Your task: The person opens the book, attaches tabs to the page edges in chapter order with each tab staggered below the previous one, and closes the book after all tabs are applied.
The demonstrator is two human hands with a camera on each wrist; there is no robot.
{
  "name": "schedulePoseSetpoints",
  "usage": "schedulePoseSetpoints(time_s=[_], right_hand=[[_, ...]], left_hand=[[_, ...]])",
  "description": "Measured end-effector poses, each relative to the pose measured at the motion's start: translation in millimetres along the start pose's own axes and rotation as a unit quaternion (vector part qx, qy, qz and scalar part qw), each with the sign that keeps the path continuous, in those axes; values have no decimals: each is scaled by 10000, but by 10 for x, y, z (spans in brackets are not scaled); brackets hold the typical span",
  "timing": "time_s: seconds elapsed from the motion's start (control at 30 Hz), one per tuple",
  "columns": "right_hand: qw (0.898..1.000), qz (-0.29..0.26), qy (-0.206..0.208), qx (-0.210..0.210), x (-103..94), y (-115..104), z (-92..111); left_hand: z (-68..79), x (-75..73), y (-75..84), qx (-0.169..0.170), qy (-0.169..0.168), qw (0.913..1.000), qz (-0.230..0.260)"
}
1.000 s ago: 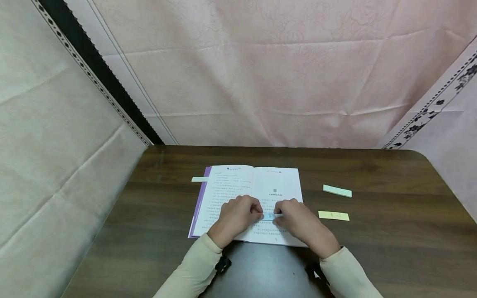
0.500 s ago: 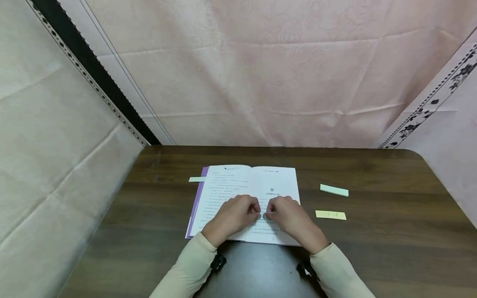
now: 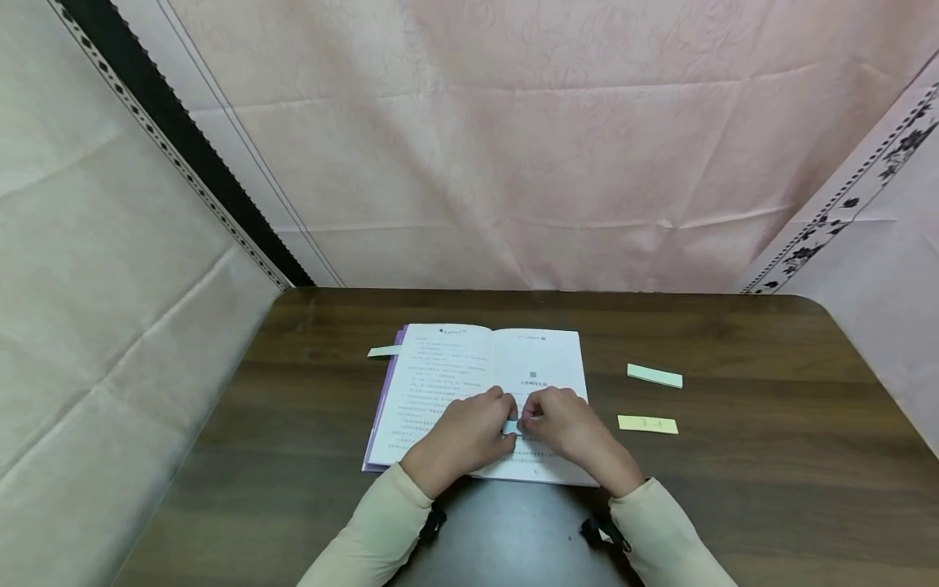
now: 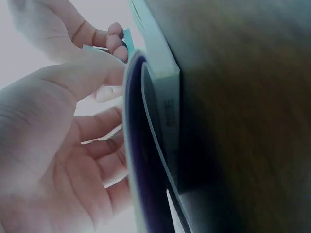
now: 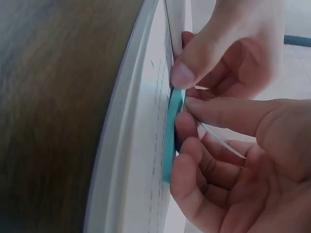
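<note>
An open book (image 3: pixel 443 367) lies on the table with a teal sticky-tab strip (image 5: pixel 170 141) along its right page. My left hand (image 3: pixel 469 432) is over the lower middle of the book, thumb and forefinger apart, with blue showing between them. In the right wrist view, the left thumb (image 5: pixel 182 75) presses at one end of the teal strip. Right beside it, my right hand (image 3: pixel 568 428) pinches a thin pale sticky tab (image 5: pixel 221 139) between thumb and forefinger, its other fingers curled near the page. The tab's pinched end is covered by the fingertips.
A mint strip (image 3: pixel 655 376) and a yellow strip (image 3: pixel 648 424) lie on the brown table (image 3: pixel 763 391), right of the book. Another pale mint tab (image 3: pixel 384 351) sticks out past the book's purple left edge. A pink cloth (image 3: pixel 528 147) hangs behind.
My right hand has moved left toward the left hand. The left thumb and forefinger have spread, and the blue strip shows between them. The mint tab at the book's left edge now tilts slightly.
</note>
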State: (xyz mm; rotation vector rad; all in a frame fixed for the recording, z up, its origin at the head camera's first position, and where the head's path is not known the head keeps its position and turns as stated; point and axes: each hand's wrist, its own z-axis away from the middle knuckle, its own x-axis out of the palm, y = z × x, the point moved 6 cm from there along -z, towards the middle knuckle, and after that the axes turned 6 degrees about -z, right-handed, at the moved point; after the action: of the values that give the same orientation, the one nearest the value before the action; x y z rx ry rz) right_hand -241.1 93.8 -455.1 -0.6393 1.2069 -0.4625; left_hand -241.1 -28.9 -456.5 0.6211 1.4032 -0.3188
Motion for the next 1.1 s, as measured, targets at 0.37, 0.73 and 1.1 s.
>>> schedulePoseSetpoints(time_s=[0.37,0.73,1.1], right_hand=[[10000,-23,3,-41,18,-10,12],[9980,-449,-410,-185,-86,-37,53],[9955,-897,-78,295,-743,442,-40]], left_hand=[[14,9,88,116,47,9986,-521],[3,4,112,-99,-50,9981,-602],[21,-9,99,-247,-140,9994,-185]])
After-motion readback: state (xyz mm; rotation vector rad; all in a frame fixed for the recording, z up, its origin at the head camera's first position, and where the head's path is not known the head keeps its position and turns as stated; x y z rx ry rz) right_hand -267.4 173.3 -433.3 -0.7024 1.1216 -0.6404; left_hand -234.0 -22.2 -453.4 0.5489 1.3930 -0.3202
